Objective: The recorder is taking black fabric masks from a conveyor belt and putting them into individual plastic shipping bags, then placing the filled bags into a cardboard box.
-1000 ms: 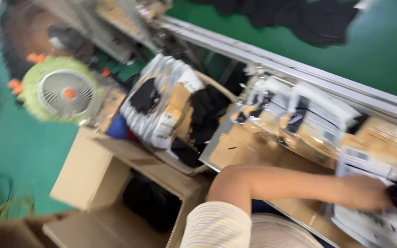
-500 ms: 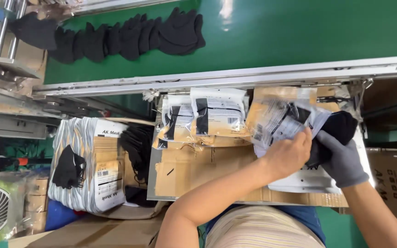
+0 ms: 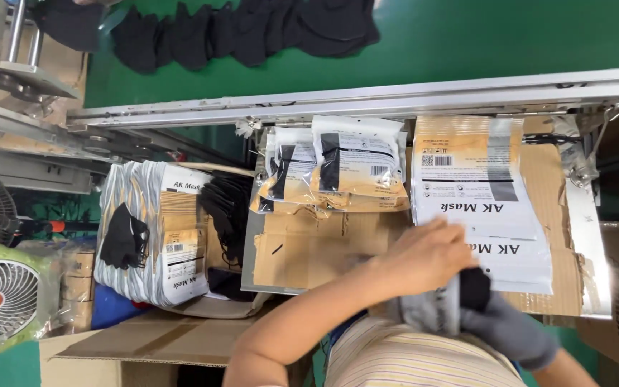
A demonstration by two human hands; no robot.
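From the head view, the bare left hand (image 3: pixel 424 258) and the grey-gloved right hand (image 3: pixel 510 333) both have their grip clamped on a soft black mask (image 3: pixel 474 287), half hidden, above a glossy white-and-tan pouch (image 3: pixel 481 208) on the cardboard-covered tabletop (image 3: pixel 309 251).

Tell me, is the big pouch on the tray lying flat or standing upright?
Lying flat: the big pouch shows its whole printed face on the cardboard tray.

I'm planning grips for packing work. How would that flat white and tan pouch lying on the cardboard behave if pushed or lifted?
The white and tan pouch looks thin and glossy, so it would probably slide easily on the cardboard sheet. Lying flat, it seems light and likely floppy, sagging if lifted by one edge. Nothing suggests it could roll or tip.
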